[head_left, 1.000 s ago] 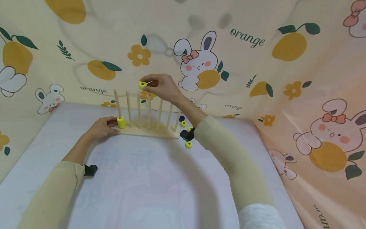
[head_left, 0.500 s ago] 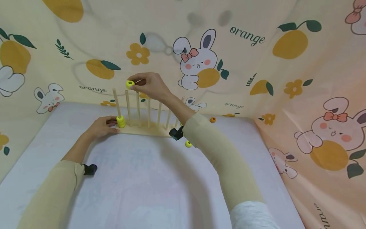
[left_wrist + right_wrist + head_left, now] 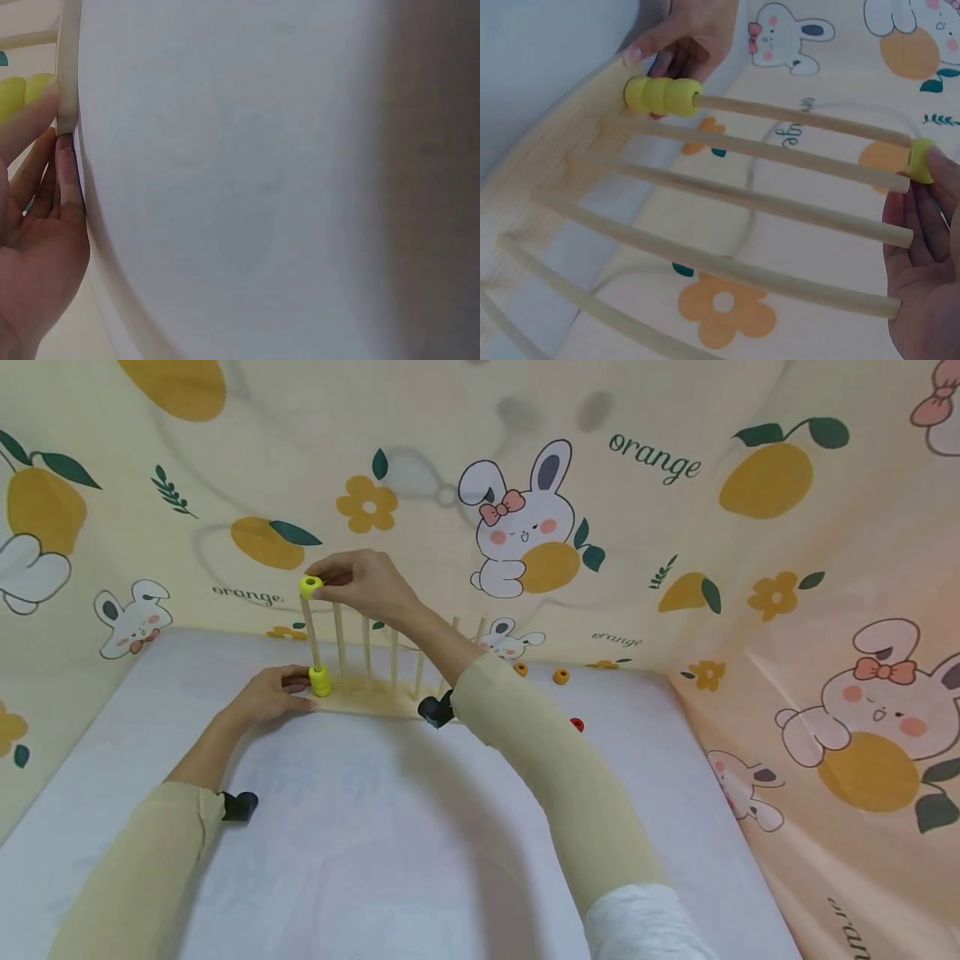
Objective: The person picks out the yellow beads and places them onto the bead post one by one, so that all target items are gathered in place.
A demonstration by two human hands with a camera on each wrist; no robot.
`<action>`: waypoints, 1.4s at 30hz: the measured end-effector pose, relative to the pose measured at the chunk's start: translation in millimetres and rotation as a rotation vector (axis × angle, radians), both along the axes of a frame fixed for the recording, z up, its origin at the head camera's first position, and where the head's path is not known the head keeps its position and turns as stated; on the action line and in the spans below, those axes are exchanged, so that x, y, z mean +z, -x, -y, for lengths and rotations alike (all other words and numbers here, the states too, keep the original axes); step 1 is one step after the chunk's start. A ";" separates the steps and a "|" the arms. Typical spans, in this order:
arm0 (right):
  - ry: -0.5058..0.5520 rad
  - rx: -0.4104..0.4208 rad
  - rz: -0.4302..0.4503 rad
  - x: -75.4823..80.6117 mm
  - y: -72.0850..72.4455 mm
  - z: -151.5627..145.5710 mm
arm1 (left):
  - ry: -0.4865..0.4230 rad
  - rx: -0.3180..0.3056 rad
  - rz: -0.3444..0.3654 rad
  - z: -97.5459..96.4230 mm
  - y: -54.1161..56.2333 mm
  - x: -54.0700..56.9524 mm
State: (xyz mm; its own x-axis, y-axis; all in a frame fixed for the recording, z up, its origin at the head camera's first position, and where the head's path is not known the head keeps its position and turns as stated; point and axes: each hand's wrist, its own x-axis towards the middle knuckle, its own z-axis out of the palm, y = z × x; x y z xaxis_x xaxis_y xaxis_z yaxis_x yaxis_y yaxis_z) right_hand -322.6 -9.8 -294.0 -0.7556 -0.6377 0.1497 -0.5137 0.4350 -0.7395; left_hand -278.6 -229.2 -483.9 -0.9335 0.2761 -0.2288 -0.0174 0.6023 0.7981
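Right hand [image 3: 367,583] pinches a yellow bead [image 3: 307,590] between thumb and fingers, bead right at the top of the leftmost peg [image 3: 312,631]; right wrist view has bead and peg tip meeting, can't tell how far the peg goes in. Left hand [image 3: 266,697] grips the left end of the wooden base [image 3: 360,703], thumb at the edge, fingers round the end beside a stack of three yellow beads [image 3: 320,682]. Stack sits at the bottom of that same peg, beads touching each other. Other pegs [image 3: 367,647] stand in a row to the right, bare where visible, some partly behind the right forearm. Beige sleeves [image 3: 555,777] on both arms, black wrist device [image 3: 240,807] at each cuff. Base is flat on the white tabletop [image 3: 337,860], toward the back. Past the right forearm: two orange beads [image 3: 561,677] near the back edge, one red bead [image 3: 577,724] closer in, partly hidden by the sleeve. Behind, cream backdrop [image 3: 637,543] printed with rabbits, fruit, flowers, word "orange".
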 end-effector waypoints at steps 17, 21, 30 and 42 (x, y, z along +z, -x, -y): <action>-0.058 0.003 0.009 -0.5 -2.3 9.6 | 0.007 0.002 -0.002 -0.6 -1.0 1.2; -0.075 -0.006 -0.001 -0.2 -1.8 9.8 | -0.002 -0.003 -0.010 0.0 -1.3 1.3; -0.017 -0.018 -0.001 3.0 -1.3 0.6 | -0.014 0.012 -0.014 0.2 0.3 -3.1; 0.086 -0.052 0.006 6.4 -3.8 -28.8 | 0.007 0.008 -0.036 2.6 -1.6 -4.7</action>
